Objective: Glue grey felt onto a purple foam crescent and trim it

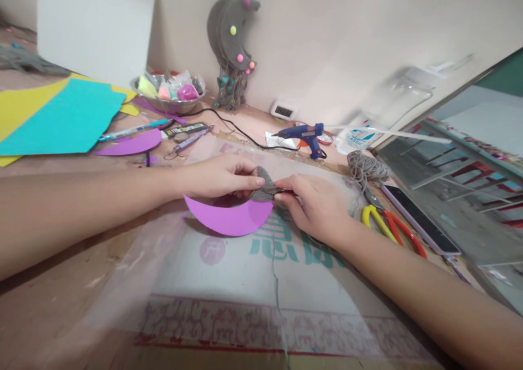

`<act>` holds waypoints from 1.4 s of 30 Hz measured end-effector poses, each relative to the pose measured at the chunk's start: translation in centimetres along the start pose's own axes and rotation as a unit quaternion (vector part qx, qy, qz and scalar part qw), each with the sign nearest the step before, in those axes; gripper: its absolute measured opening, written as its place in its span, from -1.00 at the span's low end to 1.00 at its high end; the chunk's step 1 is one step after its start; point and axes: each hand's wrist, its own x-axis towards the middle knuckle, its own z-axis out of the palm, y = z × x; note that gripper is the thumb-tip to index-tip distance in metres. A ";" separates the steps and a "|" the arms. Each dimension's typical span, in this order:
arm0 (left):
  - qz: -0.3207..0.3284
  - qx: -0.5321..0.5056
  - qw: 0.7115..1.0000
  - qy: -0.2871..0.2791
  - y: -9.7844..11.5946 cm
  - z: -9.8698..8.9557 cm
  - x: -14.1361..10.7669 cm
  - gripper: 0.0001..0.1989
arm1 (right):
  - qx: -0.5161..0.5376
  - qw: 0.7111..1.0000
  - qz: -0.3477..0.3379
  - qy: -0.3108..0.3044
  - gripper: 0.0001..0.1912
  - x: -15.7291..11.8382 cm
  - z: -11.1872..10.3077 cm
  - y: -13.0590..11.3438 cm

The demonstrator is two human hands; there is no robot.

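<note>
Purple crescent (231, 219) sits mid-frame, below a grey yarn-wrapped piece (262, 187) at its right end; whether they are joined, I cannot tell. From my remote post: left hand (220, 175) clamped on the grey piece, thumb over fingers. Right hand (316, 201) pinched together at that piece's right edge; what lies between thumb and finger, I can't make out. Right of frame: yarn bundle (368, 167), scissors (388, 220), phone (420, 218). Blue glue gun (304, 134) above centre.
</note>
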 end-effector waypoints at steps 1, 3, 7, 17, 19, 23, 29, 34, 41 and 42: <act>0.002 0.001 1.000 0.000 0.0 0.0 0.0 -0.69 | 0.002 1.000 -0.001 0.000 -0.80 0.0 0.0 0.0; 0.005 0.003 1.000 -0.001 0.0 0.0 0.0 -0.69 | 0.005 1.000 -0.003 0.000 -0.79 0.0 0.0 0.0; 0.014 0.010 1.000 -0.004 -0.1 -0.1 0.0 -0.67 | 0.016 1.000 0.007 -0.005 -0.78 -0.1 -0.1 0.0; 0.018 0.017 1.000 -0.004 0.4 -0.1 0.1 -0.68 | 0.031 0.999 0.010 -0.002 -0.78 -0.1 -0.2 0.0; 0.016 0.007 1.000 -0.005 0.2 0.0 0.1 -0.68 | 0.029 1.000 0.006 -0.004 -0.78 -0.1 -0.2 0.0; 0.024 0.001 1.000 -0.007 -0.2 0.0 0.0 -0.66 | 0.022 1.000 0.002 -0.005 -0.79 -0.1 -0.2 0.0; 0.021 0.014 1.000 -0.010 -0.3 -0.1 0.0 -0.66 | 0.004 1.000 -0.012 -0.001 -0.79 -0.1 -0.2 -0.1; 0.027 0.021 0.999 -0.012 -0.4 -0.1 0.1 -0.65 | -0.014 1.000 -0.021 0.000 -0.79 0.1 -0.4 -0.2; 0.026 0.022 0.999 -0.008 -0.5 -0.1 0.1 -0.65 | -0.020 1.000 -0.022 -0.005 -0.79 0.2 -0.5 -0.4; 0.026 0.023 0.999 -0.008 -0.5 -0.1 0.1 -0.65 | -0.021 1.000 -0.023 -0.003 -0.79 0.2 -0.5 -0.4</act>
